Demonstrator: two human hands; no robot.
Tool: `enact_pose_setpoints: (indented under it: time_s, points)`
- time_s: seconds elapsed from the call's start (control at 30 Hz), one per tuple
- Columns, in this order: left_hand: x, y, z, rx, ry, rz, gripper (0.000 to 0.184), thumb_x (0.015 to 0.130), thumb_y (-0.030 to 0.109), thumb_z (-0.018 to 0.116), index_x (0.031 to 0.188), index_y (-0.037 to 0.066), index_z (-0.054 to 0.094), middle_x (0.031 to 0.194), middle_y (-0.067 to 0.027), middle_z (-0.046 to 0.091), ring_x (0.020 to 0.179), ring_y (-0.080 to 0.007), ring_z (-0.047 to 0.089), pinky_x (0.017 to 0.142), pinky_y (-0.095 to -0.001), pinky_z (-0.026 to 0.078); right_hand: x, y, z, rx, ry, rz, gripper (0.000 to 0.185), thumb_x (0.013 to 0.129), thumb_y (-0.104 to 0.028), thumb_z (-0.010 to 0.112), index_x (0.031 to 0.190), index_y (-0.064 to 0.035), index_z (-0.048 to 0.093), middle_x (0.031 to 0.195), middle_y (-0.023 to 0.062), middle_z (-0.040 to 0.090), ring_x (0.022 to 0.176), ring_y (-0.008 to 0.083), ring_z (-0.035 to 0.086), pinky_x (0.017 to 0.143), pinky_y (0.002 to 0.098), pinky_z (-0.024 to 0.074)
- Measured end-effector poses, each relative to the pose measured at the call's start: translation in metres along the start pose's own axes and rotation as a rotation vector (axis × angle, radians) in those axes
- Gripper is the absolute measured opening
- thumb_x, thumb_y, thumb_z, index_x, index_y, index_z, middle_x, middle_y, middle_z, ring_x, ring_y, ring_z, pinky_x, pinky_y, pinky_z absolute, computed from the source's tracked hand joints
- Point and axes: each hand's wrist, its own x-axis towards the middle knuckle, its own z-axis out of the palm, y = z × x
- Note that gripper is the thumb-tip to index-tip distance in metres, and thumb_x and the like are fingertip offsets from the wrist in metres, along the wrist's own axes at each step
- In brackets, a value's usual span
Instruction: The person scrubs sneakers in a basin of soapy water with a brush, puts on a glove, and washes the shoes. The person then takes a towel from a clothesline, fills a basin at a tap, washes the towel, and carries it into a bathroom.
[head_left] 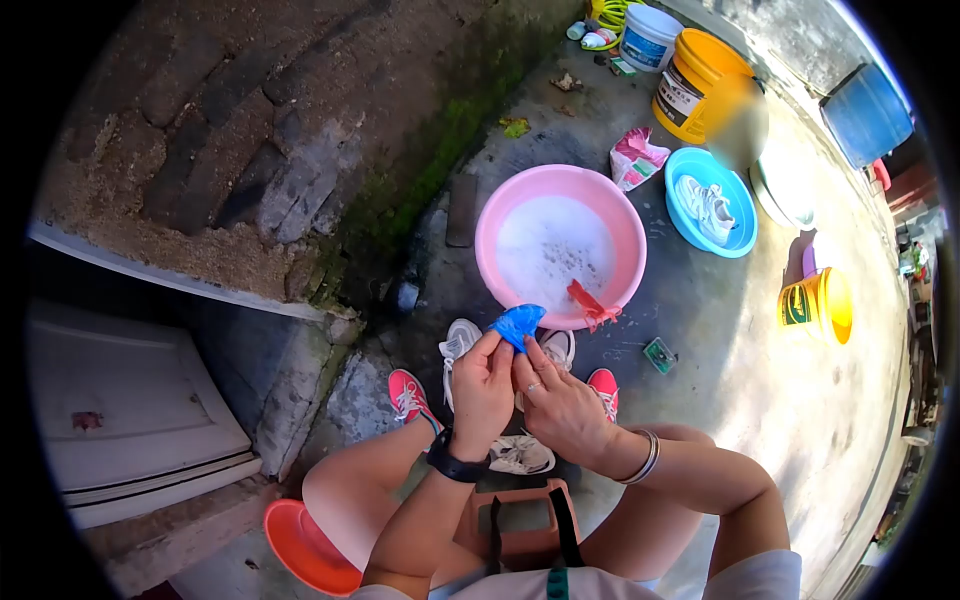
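A small crumpled blue piece of thin, shiny material point(519, 325) is pinched between the fingers of my left hand point(481, 388) and my right hand point(566, 412). Just beyond my hands stands a pink basin point(484, 240) holding white suds point(555, 235). A crumpled red piece of thin material point(592, 305) hangs over its near rim. Pale sneakers lie around my hands: one sneaker point(459, 340) left of them, another sneaker point(557, 348) by the basin, partly hidden, and further pale footwear point(520, 455) below.
A blue basin point(748, 235) with white sneakers point(707, 210) stands right of the pink one. A pink-and-white bag point(638, 158), yellow bucket point(684, 105) and white bucket point(648, 40) are farther back. A yellow container point(818, 305) is at right, an orange basin point(310, 555) at lower left.
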Motion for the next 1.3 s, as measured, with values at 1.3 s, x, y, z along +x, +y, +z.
enact_pose_setpoints:
  time_s: [1.3]
  points:
    - [-0.002, -0.012, 0.015, -0.687, 0.199, -0.012, 0.02, 0.093, 0.01, 0.043, 0.096, -0.002, 0.058, 0.087, -0.0042, 0.061, 0.077, -0.0096, 0.056, 0.072, -0.0241, 0.046, 0.013, 0.006, 0.0, 1.139, 0.257, 0.305, 0.011, 0.081, -0.002, 0.052, 0.092, -0.0007, 0.049, 0.083, 0.0149, 0.05, 0.081, 0.0326, 0.049, 0.072, 0.0398, 0.0408]
